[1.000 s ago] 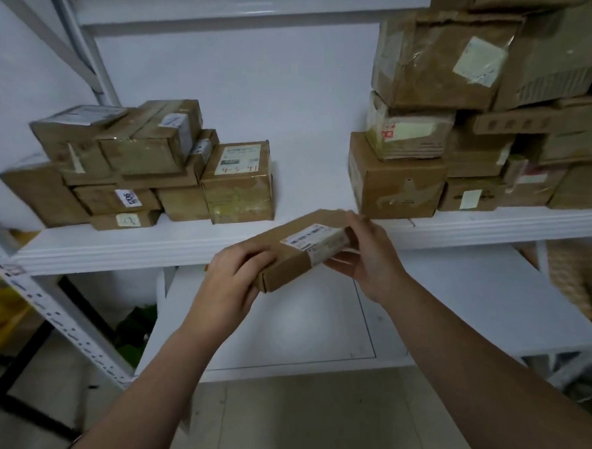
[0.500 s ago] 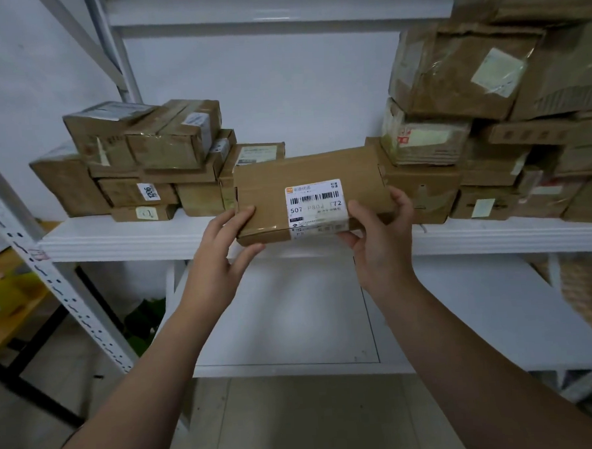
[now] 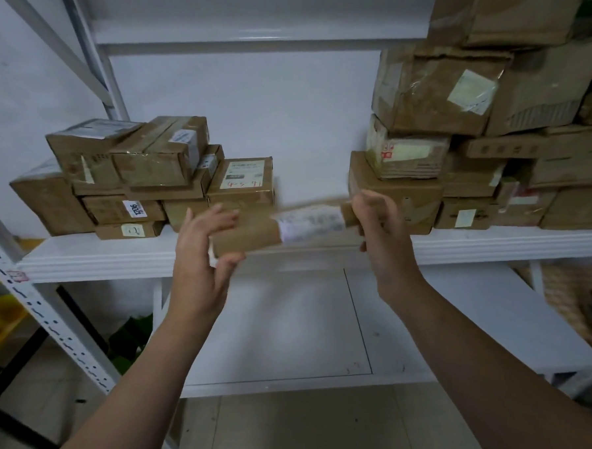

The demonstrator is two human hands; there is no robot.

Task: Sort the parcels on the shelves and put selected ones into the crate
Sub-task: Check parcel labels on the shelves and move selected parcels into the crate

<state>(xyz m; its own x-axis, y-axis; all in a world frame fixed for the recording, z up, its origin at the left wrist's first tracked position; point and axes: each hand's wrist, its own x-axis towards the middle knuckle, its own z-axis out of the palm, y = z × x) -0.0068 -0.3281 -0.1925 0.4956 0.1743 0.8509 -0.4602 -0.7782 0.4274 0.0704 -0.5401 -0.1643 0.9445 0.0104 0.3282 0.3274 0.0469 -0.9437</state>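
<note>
Holding a flat brown cardboard parcel between both hands, long side across, blurred by motion. At its left end, the left hand half closed: four fingers bent over the top edge, thumb pressed up from below, so pinching the cardboard between them. At its right end, the right hand more closed, fingers curled around the end of the parcel, back of the hand toward the camera, fingertips hidden behind the hand itself. Between the two sets of fingers, a white paper label on the front face, print too blurred to read. Just behind and below the fingers, the front edge of a white shelf board; parcel in front of this edge, touching it or not, cannot tell. Behind the left fingers, a low stack of brown cardboard boxes, and nearest to those fingers a brown box with red handwritten figures on its label. Behind the right fingers, a taller pile of taped brown boxes, its lowest front box just beside the knuckles. Under both hands, well apart from them, a lower white shelf.
</note>
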